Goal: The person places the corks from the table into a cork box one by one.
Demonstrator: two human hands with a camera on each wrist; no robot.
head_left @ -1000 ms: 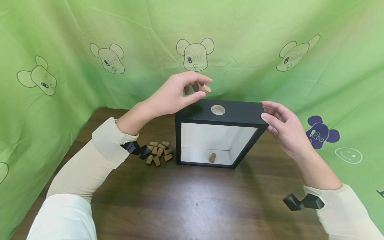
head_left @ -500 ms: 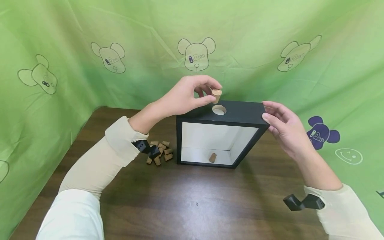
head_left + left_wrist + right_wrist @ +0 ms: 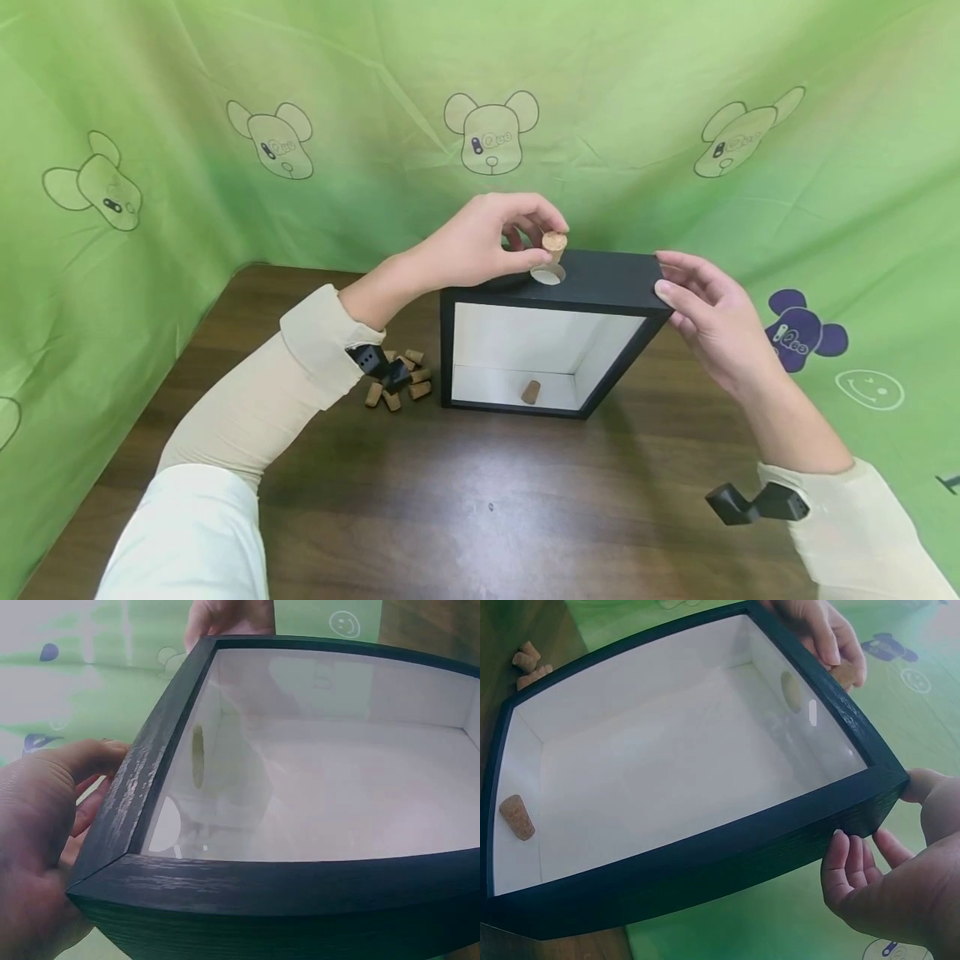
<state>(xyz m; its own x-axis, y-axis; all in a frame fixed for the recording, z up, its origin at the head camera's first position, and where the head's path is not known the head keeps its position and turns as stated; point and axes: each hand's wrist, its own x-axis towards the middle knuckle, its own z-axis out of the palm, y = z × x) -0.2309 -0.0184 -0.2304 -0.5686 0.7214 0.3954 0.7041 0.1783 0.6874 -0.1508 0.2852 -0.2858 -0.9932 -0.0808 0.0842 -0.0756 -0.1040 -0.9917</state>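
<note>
In the head view, the cork [image 3: 555,245] stands over the round hole [image 3: 548,276] in the top of the black box [image 3: 611,279], its long axis near vertical, broad end up and narrow end down; whether the tip has entered cannot be told. It is a short tapered plug, tan, with a paler speckled top. The left hand [image 3: 480,242] pinches it between thumb and fingers, while the right hand [image 3: 708,312] grips the box's right upper corner. A second cork [image 3: 531,392] sits inside, and loose corks [image 3: 419,389] lie beside the box. In the left wrist view, the left fingers bend behind the frame, hiding the held cork. In the right wrist view, it shows as a brown patch at the left fingers, its direction unclear, and the right thumb and bent fingers hold the corner
</note>
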